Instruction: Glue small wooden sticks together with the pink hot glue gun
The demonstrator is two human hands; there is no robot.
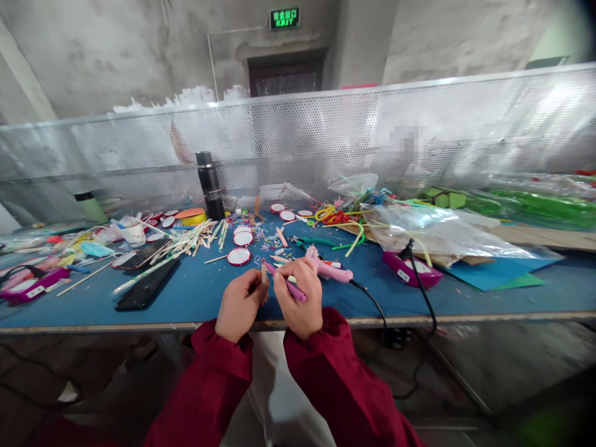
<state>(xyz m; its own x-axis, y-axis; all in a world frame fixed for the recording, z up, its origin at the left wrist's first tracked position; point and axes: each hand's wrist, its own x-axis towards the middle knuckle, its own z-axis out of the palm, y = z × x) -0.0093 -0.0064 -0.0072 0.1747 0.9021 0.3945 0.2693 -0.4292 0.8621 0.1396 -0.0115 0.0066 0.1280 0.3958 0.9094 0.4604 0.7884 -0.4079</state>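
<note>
Pinching wooden stick in left hand, purple marker in right hand at three o'clock; seemingly mid-marking, unfinished.

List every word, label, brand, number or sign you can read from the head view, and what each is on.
"安全出口": green sign high on the wall, upper line.
"EXIT": same sign, lower line.
Pale print on the black bottle: too small to read.
Any marks on the right purple device and left purple device: too small to read.
</note>
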